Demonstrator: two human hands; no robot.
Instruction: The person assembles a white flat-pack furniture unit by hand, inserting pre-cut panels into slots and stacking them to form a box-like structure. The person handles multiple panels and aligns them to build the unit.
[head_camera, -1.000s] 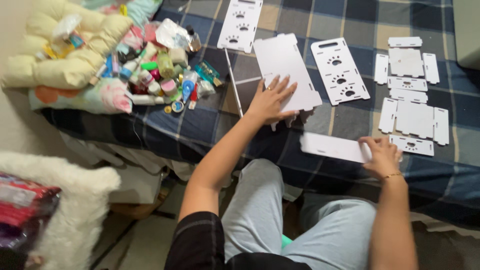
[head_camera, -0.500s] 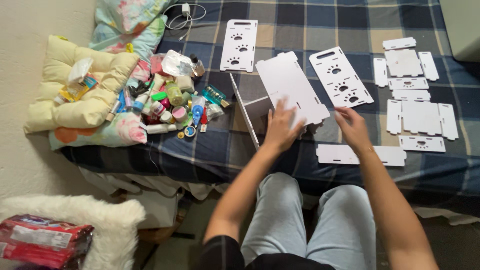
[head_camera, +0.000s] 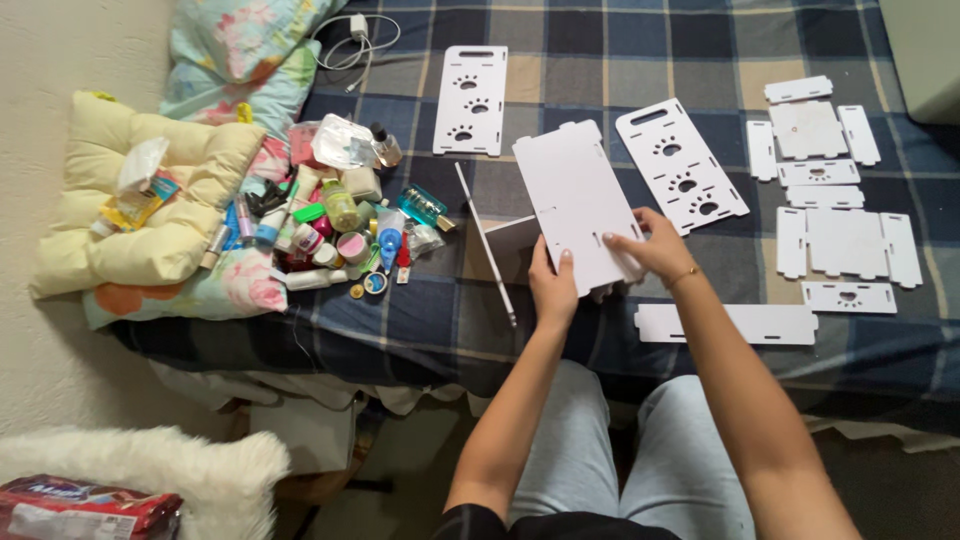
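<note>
Holding the flat white rectangular board panel at its near end, my left hand grips the bottom edge and my right hand its right corner. I judge I'm fitting it onto the upright white side panel; next, slots need aligning. Its long axis runs toward the plaid bed's far edge.

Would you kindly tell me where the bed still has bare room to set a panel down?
Bare blanket lies between the two paw-cutout panels, and along the front edge left of the long strip. The toiletries pile and the right-side small panels are crowded.
</note>
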